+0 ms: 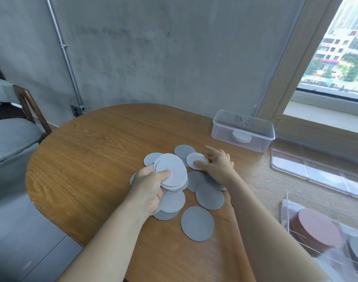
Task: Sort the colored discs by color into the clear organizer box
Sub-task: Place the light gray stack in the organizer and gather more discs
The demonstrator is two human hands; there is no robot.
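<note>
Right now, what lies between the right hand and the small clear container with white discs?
Nothing: in the head view the table between the right hand and the small clear container is bare wood. The hand pinches a pale disc.

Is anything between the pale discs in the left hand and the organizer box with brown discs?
Yes. The right forearm crosses between the pale discs that the left hand holds and the organizer box.
</note>
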